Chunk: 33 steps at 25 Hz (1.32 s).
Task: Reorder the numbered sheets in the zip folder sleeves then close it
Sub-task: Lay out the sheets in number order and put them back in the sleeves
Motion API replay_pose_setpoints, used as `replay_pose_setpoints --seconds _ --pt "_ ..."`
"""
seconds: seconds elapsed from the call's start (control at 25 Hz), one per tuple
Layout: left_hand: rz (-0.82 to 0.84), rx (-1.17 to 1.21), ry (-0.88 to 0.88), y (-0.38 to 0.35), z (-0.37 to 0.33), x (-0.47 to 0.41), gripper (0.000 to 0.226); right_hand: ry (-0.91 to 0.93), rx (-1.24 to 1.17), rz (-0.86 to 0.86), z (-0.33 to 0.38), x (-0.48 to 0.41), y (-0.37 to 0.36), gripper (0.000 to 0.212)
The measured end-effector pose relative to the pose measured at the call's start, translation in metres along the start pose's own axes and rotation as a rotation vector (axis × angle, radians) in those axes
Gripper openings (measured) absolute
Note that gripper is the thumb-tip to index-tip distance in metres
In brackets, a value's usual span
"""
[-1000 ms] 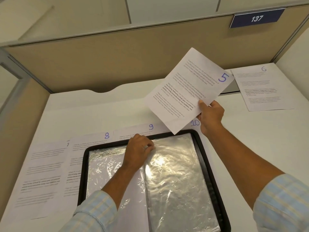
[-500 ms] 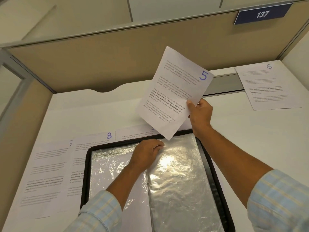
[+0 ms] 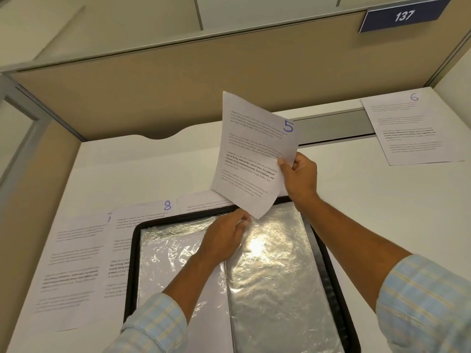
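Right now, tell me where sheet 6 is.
In the head view, sheet 6 lies flat on the desk, in its far right corner, beyond the right hand holding sheet 5.

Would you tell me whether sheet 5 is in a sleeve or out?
Out: the right hand holds sheet 5 in the air above the open folder; the left hand pinches a sleeve.
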State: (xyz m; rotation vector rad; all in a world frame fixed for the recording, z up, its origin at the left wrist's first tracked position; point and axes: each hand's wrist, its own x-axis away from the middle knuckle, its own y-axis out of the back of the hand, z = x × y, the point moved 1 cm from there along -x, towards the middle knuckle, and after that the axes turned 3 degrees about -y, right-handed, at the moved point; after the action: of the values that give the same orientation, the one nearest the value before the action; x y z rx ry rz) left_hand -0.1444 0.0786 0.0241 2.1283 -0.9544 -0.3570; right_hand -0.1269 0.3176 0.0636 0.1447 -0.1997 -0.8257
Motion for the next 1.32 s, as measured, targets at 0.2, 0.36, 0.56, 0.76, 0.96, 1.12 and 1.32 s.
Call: replay_pose_setpoints --seconds 0.2,0.36,0.56,0.76,0.96,1.12,1.32 --pt "-0.066 -0.019 -0.078 -0.003 0.001 0.002 0.028 -0.003 -0.061 -0.026 0.005 -0.009 0.008 0.01" --pt "-0.082 -0.016 -0.07 -0.003 -0.004 0.001 0.03 -0.017 -0.091 -0.007 0.009 -0.006 -0.001 0.017" --pt "-0.126 -0.012 -0.055 0.003 -0.002 -0.003 0.021 0.026 0.012 0.095 0.008 -0.003 0.004 0.021" --pt "-0.06 0.009 -0.048 0.006 -0.001 -0.009 0.02 0.077 0.206 0.211 0.019 -0.023 0.026 0.023" --pt "0.032 0.011 0.027 0.016 0.01 -0.011 0.02 0.073 0.261 0.323 0.025 -0.034 0.028 0.027" --pt "0.021 -0.002 0.102 0.026 0.023 -0.014 0.02 0.037 0.215 0.363 0.03 -0.038 0.026 0.025" --pt "0.003 0.009 0.091 0.023 0.023 -0.015 0.021 -0.021 0.21 0.405 0.036 -0.045 0.021 0.024"
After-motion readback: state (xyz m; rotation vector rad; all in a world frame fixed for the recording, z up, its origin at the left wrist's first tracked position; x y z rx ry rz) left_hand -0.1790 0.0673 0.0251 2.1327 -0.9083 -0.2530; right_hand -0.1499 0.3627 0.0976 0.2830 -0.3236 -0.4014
